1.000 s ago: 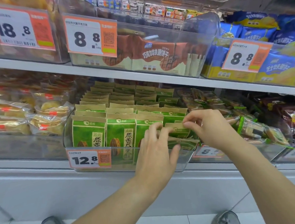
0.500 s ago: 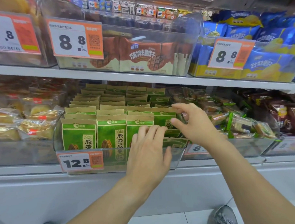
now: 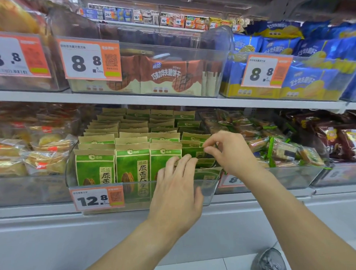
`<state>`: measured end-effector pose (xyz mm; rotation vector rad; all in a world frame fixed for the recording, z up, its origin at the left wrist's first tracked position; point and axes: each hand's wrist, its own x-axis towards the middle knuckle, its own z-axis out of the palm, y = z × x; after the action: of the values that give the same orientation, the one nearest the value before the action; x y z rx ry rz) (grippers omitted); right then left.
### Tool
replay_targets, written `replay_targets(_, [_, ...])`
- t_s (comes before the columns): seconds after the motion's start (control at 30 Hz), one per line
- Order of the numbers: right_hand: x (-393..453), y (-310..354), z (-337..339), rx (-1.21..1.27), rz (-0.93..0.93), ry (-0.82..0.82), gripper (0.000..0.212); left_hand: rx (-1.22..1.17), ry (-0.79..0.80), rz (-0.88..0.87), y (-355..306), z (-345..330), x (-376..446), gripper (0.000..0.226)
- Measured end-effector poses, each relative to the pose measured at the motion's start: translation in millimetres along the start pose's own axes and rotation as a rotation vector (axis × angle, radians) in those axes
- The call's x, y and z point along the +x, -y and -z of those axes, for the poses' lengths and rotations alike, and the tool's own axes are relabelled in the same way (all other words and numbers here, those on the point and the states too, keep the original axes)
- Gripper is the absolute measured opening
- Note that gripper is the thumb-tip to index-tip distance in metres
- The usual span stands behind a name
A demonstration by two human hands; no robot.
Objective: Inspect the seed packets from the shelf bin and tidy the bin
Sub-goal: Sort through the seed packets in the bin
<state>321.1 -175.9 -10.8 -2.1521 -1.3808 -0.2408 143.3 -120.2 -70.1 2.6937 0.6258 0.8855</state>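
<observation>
A clear plastic shelf bin [image 3: 135,195] with a 12.8 price tag holds several rows of green and tan seed packets [image 3: 132,165] standing upright. On the bin's right side some packets lie tilted and slumped [image 3: 205,172]. My left hand [image 3: 175,188] rests over the bin's front wall, fingertips on the front packets of the right rows. My right hand [image 3: 231,153] reaches in from the right and pinches the top edge of a tilted packet [image 3: 192,149].
The shelf above [image 3: 171,98] carries bins of brown biscuit packs [image 3: 170,78] and blue snack bags [image 3: 293,76]. Wrapped bread [image 3: 41,153] fills the bin on the left, green-wrapped snacks [image 3: 286,150] the bin on the right. My shoes [image 3: 268,261] show on the floor.
My right hand has shifted slightly and now pinches the top of a tilted packet. My left hand stays at the bin's front with fingertips on the packets. The camera view shifted a little.
</observation>
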Motion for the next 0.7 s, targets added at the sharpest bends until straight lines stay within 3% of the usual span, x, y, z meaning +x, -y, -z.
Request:
replay_targets(0.1, [-10, 2, 4, 0.027, 0.050, -0.139, 0.009, -0.056, -0.066, -0.003, 0, -1, -1, 0.062])
replay_targets(0.17, [-25, 8, 20, 0.173, 0.109, -0.287, 0.011, -0.141, -0.170, -0.002, -2, 1, 0, 0.063])
replay_targets(0.3, [-75, 36, 63, 0.493, 0.213, -0.625, 0.021, -0.521, -0.332, -0.001, -22, 31, 3, 0.069])
replay_targets(0.37, [-100, 50, 72, 0.583, 0.245, -0.628, 0.018, -0.734, -0.267, -0.018, -32, 49, -1, 0.057])
replay_targets(0.47, [-124, 64, 62, 0.549, 0.273, -0.516, 0.012, -0.965, -0.149, 0.041, -45, 66, -11, 0.018])
replay_targets(0.6, [-148, 63, 42, 0.697, 0.158, -0.378, 0.011, -1.035, -0.134, 0.211, -54, 64, -31, 0.032])
replay_targets(0.7, [-165, 59, 36, 0.639, 0.182, -0.348, 0.011, -1.049, -0.095, 0.327, -53, 64, -49, 0.034])
